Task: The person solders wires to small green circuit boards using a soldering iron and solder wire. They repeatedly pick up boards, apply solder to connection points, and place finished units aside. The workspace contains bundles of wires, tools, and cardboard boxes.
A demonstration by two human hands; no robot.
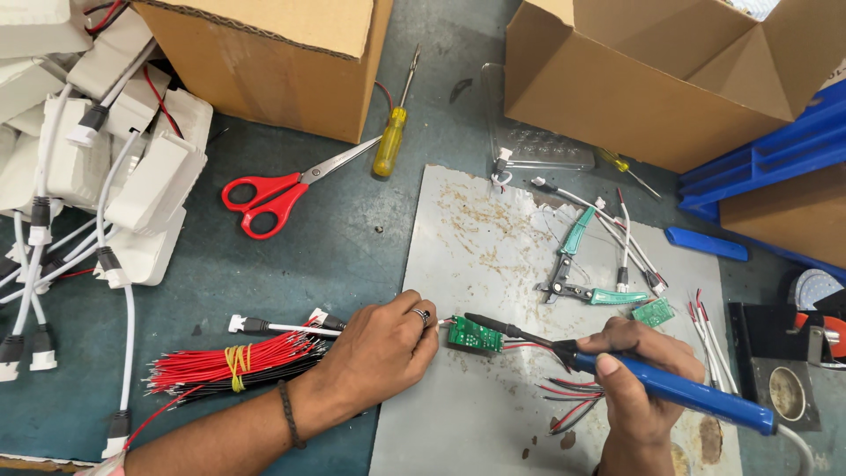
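Observation:
My left hand (383, 351), with a ring on one finger, pinches a small green circuit board (474, 334) flat against a stained grey work mat (493, 238). A white cable with a black plug (282, 327) runs under that hand. My right hand (636, 383) grips a blue-handled soldering iron (696, 393). Its dark tip (493, 324) rests on the board. Red and black wires (568, 392) trail from the board toward my right hand.
A bundle of red and black wires (231, 363) lies left of my hand. Red scissors (273, 196), a yellow screwdriver (390, 141), green cutters (577, 264), a second green board (653, 312), white plastic housings (115, 150), two cardboard boxes (617, 84) and an iron stand (780, 370) surround the mat.

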